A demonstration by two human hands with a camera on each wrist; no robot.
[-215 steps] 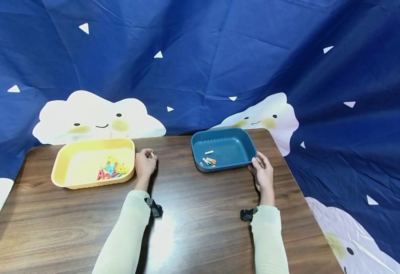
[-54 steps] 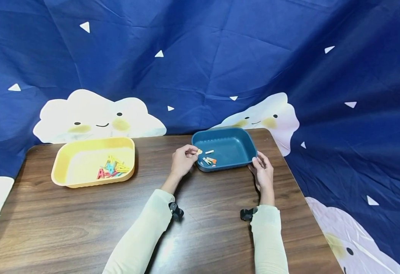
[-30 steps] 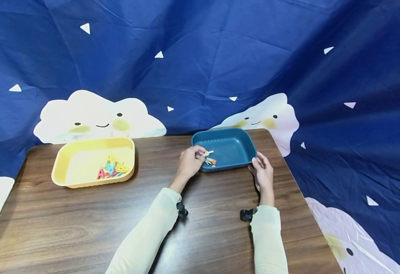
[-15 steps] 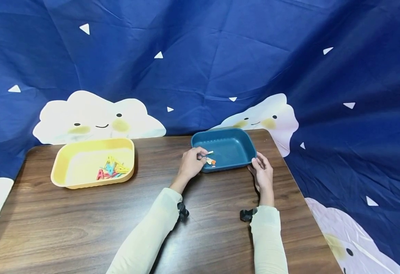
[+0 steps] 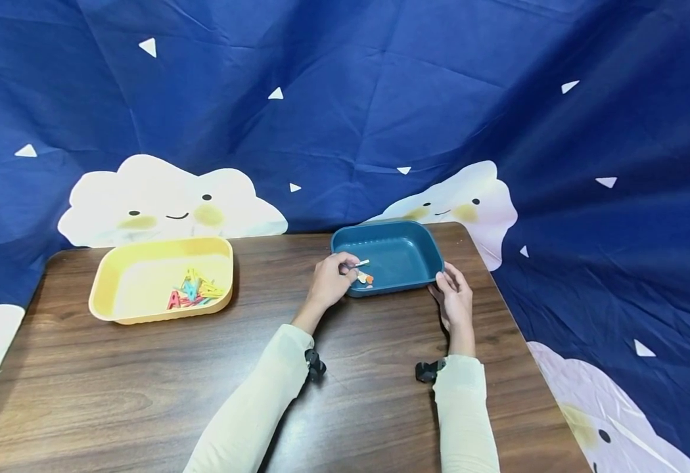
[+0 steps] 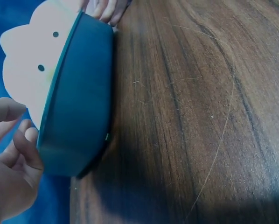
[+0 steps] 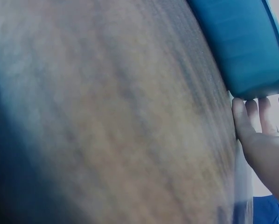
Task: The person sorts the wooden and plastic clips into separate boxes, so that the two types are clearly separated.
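In the head view, my left hand (image 5: 331, 281) reaches over the left rim of the blue tray (image 5: 407, 289). Its thumb and index finger are apart in the left wrist view, with nothing visible between them. Just beyond the fingertips lies a pale miniature clothespin (image 5: 363, 263). Several more small wooden clothespins (image 5: 362, 278), one bearing an orange piece (image 5: 369, 280), rest near the tray's front left corner, partly behind the hand. My right hand (image 5: 456, 301) touches the tray's right front corner, thumb at the rim. The right wrist view shows straight fingers (image 7: 265, 116) against the outer wall.
A yellow tray (image 5: 104, 289) stands at the left, with several pink, yellow and blue plastic clothespins (image 5: 194, 289) in its front right part. Both trays sit on a brown wooden table (image 5: 114, 387). A dark blue cloth (image 5: 321, 98) with clouds hangs behind.
My left hand has come from beside the yellow tray to the blue tray with a small decorated clothespin and let it go among the others. The right hand has stayed at the corner.
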